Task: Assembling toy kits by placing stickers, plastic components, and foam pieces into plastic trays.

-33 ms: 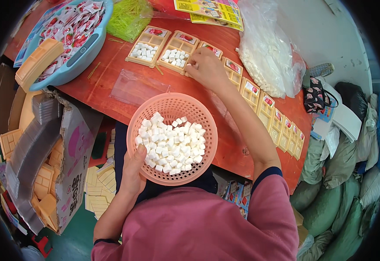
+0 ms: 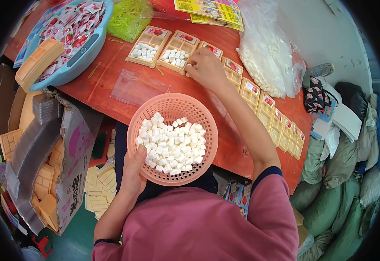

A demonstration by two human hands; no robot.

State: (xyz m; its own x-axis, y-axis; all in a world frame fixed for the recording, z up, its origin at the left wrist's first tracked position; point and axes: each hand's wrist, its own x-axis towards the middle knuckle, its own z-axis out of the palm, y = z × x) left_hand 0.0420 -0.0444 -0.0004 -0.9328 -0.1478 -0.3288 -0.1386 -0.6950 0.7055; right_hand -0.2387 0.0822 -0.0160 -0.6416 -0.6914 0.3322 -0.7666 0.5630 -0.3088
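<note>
Right hand's fingers (image 2: 194, 65) touch the tan tray (image 2: 178, 51) (white cubes inside).

Materials and finishes on the bench

The perforated pink plastic basket (image 2: 172, 138) is showing a matt finish; white cubes (image 2: 170, 145) are looking chalky and dull. Tan compartment trays (image 2: 179, 51) are reading as smooth moulded plastic (slightly glossy), the red tabletop (image 2: 111, 78) is shining, the clear bag (image 2: 268, 52) is glistening.

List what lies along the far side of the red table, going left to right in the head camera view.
Blue tub of red-and-white sachets → green straw bundle → two trays holding white cubes → right hand → row of empty trays, with the clear bag of white cubes behind it.
</note>
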